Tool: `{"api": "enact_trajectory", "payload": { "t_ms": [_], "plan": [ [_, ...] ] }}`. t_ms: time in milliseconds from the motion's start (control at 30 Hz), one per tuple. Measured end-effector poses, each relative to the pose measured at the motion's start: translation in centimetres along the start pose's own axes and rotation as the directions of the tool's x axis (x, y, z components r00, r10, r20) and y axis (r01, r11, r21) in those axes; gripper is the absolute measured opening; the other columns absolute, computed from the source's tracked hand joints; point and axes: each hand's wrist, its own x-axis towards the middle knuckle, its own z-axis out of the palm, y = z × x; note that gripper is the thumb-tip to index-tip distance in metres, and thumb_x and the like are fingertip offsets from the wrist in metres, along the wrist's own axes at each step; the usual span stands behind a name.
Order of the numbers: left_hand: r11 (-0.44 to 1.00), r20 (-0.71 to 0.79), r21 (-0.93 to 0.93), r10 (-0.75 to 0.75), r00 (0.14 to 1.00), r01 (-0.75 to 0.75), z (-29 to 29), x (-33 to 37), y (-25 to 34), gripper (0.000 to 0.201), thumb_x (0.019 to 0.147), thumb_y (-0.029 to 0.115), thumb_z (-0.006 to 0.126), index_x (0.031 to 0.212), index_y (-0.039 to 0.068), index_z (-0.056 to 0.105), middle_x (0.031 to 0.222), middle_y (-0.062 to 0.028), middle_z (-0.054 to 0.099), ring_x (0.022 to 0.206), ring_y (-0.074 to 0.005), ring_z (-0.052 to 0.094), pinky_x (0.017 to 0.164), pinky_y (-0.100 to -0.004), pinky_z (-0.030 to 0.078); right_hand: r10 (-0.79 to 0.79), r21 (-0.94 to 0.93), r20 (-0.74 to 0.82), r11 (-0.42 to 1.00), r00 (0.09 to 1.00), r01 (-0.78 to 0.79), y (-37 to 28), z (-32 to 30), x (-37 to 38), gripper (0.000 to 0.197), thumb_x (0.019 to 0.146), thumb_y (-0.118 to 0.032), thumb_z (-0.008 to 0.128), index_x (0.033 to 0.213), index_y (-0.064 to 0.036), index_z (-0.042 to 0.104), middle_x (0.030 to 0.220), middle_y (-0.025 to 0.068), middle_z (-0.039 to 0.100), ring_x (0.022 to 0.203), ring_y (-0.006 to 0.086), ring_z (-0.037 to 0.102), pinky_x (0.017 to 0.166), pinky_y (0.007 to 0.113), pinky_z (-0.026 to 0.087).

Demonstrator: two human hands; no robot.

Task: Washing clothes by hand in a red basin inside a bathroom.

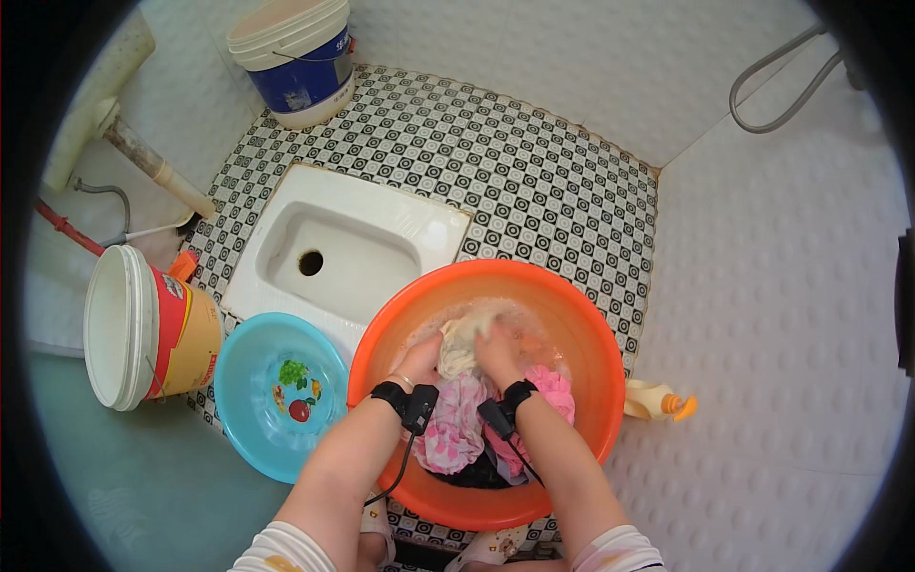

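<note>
Black-and-white patterned floor tiles are seen from the head camera, with a white squat pan at 11 o'clock of the orange basin. Inside the basin, a cream cloth is gripped by both the left hand and the right hand, closed around it above sudsy water. It looks wet, bunched and wrinkled. Pink garments lie at 6 o'clock. Water could be slopped onto the tiles by hard rubbing, and the wrist-worn devices could be wetted.
</note>
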Motion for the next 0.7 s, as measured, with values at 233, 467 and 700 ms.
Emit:
{"api": "enact_trajectory", "payload": {
  "t_ms": [233,467,700],
  "plan": [
    [0.978,-0.024,-0.107,0.177,0.984,-0.179,-3.4,-1.7,0.4,0.025,0.097,0.03,0.046,0.104,0.011,0.06,0.097,-0.0054,0.065,0.087,-0.0192,0.063,0.078,-0.0335,0.052,-0.268,0.414,0.28,0.9,0.922,0.136,-12.7,-2.5,-1.4,0.029,0.087,-0.023,0.058,0.104,-0.001,0.065,0.094,0.022,0.065,0.091,0.0349,0.063,0.08,0.041,0.049],
    [0.961,-0.11,0.274,0.071,0.991,-0.038,-0.6,-1.8,1.8,0.033,0.1,0.023,0.04,0.119,0.0,0.054,0.108,-0.0103,0.063,0.095,-0.0217,0.063,0.083,-0.0374,0.052,0.108,-0.395,0.203,0.919,0.973,-0.02,-3.5,-6.5,1.8,0.036,0.089,-0.038,0.051,0.101,-0.0067,0.066,0.104,0.0181,0.063,0.102,0.0376,0.057,0.08,0.052,0.046],
    [0.995,-0.174,0.049,-0.076,0.982,0.086,-3.5,0.9,-0.9,0.036,0.101,0.028,0.038,0.122,0.003,0.052,0.119,-0.0104,0.059,0.109,-0.0225,0.057,0.092,-0.0398,0.046,-0.067,0.408,0.314,0.91,0.947,-0.071,-6.2,-0.7,-0.4,0.026,0.087,-0.024,0.059,0.098,-0.0007,0.064,0.092,0.0217,0.064,0.088,0.0382,0.061,0.079,0.043,0.048]
  ]
}}
